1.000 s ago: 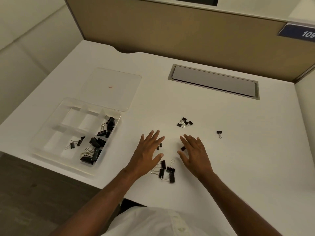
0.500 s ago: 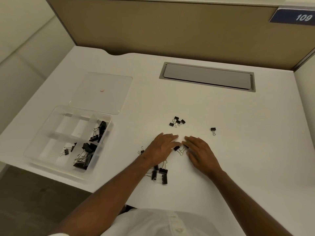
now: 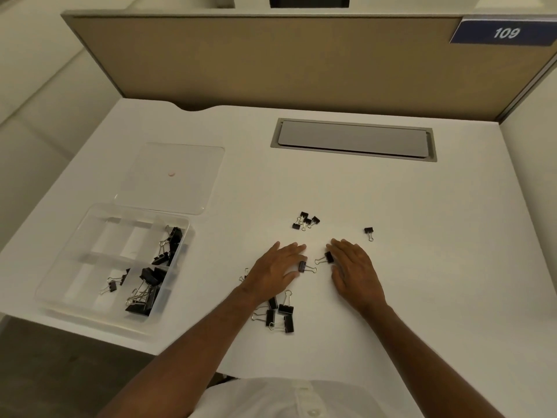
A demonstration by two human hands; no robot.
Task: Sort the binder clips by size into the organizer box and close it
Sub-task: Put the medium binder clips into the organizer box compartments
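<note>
A clear organizer box point(image 3: 72, 285) stands at the desk's left front, with black binder clips point(image 3: 147, 285) in its right compartments and two small ones further left. Its hinged lid point(image 3: 171, 176) lies open behind it. My left hand point(image 3: 275, 271) rests flat on the desk, fingertips touching a medium clip point(image 3: 303, 267). Palm down, my right hand point(image 3: 355, 271) touches another medium clip point(image 3: 328, 257) with its fingers. Several medium clips point(image 3: 280, 316) lie by my left wrist. A cluster of small clips point(image 3: 305, 221) and a lone small clip point(image 3: 369, 231) lie beyond my hands.
A grey cable hatch point(image 3: 352, 140) is set into the white desk point(image 3: 422, 267) at the back. A tan partition point(image 3: 271, 61) with a "109" sign point(image 3: 506, 33) closes off the far side. The desk's front edge runs just below the box.
My hands have drawn slightly apart, exposing two medium clips between them. The left hand, spread wide a second ago, now lies with fingers together. The camera tilted up a little.
</note>
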